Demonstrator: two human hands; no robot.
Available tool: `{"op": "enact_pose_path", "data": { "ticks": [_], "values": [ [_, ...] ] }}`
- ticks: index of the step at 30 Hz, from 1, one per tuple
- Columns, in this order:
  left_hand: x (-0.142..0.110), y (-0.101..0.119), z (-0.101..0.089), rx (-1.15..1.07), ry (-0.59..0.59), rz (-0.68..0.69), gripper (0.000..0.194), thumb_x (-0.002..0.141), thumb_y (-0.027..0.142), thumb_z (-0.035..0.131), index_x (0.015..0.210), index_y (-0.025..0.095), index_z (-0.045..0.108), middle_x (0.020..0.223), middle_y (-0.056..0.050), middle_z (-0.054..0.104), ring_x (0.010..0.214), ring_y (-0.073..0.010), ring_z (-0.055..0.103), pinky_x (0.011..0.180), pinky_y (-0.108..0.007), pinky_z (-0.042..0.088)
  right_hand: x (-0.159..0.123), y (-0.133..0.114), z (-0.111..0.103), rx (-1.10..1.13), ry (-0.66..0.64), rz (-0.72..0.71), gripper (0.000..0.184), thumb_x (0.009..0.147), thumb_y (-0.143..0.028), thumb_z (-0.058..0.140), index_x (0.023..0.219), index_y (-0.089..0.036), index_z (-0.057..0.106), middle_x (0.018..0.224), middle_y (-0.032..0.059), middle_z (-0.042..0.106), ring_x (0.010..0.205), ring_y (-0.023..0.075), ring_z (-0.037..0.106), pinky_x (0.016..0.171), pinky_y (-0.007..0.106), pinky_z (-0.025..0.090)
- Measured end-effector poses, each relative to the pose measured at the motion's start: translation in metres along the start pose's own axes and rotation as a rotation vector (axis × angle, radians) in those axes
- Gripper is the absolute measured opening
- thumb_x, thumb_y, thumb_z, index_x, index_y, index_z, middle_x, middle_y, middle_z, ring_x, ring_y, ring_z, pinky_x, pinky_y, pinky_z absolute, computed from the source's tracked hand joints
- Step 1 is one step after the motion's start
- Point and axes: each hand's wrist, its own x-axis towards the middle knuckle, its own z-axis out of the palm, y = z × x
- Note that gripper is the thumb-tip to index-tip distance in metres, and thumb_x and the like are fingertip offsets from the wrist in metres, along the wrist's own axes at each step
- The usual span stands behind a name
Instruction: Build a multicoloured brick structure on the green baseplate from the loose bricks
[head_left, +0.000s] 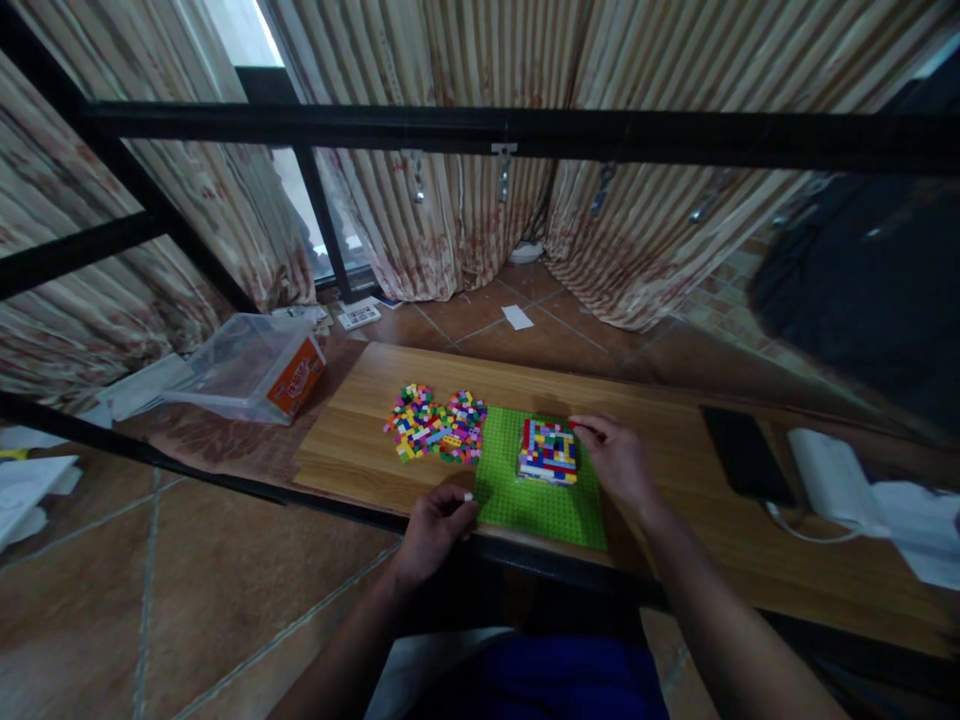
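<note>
On a green studded baseplate (540,515) stands a low, square block of multicoloured toy bricks (549,452), built up in layers. My right hand (616,458) is at its right edge, thumb and fingertips pinched on a small red brick (576,424) by the upper right corner. Whether that brick touches the block I cannot tell. At the baseplate's front left corner, my left hand (439,525) is closed in a pinch on a small white brick (468,497). A loose heap of mixed-colour bricks (439,425) lies just left of the baseplate.
The wooden board (352,440) carries a black phone (746,455) and a white device with a cable (832,480) to the right. A clear plastic bin (240,365) with an orange label sits at left. A black metal bar (480,130) crosses in front of curtains (480,220).
</note>
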Motion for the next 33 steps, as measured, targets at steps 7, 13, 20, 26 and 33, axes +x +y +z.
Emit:
{"op": "enact_pose_path", "data": {
  "ticks": [7, 13, 20, 26, 33],
  "values": [
    [-0.001, 0.002, 0.001, -0.007, 0.010, -0.021, 0.034, 0.068, 0.047, 0.076, 0.075, 0.016, 0.062, 0.058, 0.005, 0.055, 0.048, -0.0075, 0.049, 0.047, -0.020, 0.042, 0.004, -0.001, 0.006, -0.059, -0.077, -0.050, 0.025, 0.085, -0.035, 0.053, 0.090, -0.024, 0.075, 0.094, 0.0056, 0.072, 0.085, 0.0203, 0.065, 0.081, 0.037, 0.049],
    [-0.001, 0.001, 0.001, 0.000, 0.017, -0.021, 0.036, 0.068, 0.048, 0.076, 0.076, 0.016, 0.062, 0.059, 0.004, 0.056, 0.049, -0.0075, 0.049, 0.047, -0.020, 0.044, 0.006, 0.004, 0.007, -0.045, -0.091, -0.036, 0.024, 0.084, -0.035, 0.055, 0.089, -0.023, 0.075, 0.093, 0.0051, 0.072, 0.085, 0.0194, 0.065, 0.082, 0.035, 0.049],
    [-0.002, 0.002, 0.002, 0.007, 0.004, -0.011, 0.036, 0.069, 0.048, 0.075, 0.077, 0.016, 0.061, 0.059, 0.004, 0.056, 0.050, -0.0080, 0.049, 0.047, -0.020, 0.044, 0.008, 0.008, 0.008, 0.010, -0.093, 0.000, 0.025, 0.081, -0.039, 0.058, 0.087, -0.022, 0.076, 0.092, 0.0059, 0.074, 0.083, 0.0204, 0.067, 0.078, 0.036, 0.050],
    [-0.002, 0.004, 0.002, 0.003, 0.017, -0.016, 0.034, 0.069, 0.047, 0.075, 0.076, 0.016, 0.062, 0.059, 0.004, 0.055, 0.050, -0.0074, 0.048, 0.047, -0.019, 0.043, 0.009, 0.012, 0.011, 0.117, -0.088, 0.081, 0.024, 0.076, -0.041, 0.064, 0.083, -0.022, 0.076, 0.088, 0.0058, 0.076, 0.081, 0.0216, 0.069, 0.077, 0.036, 0.052],
    [-0.002, 0.001, 0.001, 0.000, -0.002, 0.001, 0.036, 0.069, 0.049, 0.075, 0.077, 0.016, 0.063, 0.061, 0.003, 0.057, 0.052, -0.0084, 0.050, 0.048, -0.020, 0.043, 0.009, 0.013, 0.011, 0.207, -0.086, 0.122, 0.024, 0.072, -0.042, 0.067, 0.081, -0.022, 0.077, 0.085, 0.0057, 0.077, 0.080, 0.0227, 0.070, 0.079, 0.039, 0.054]
  ]
}}
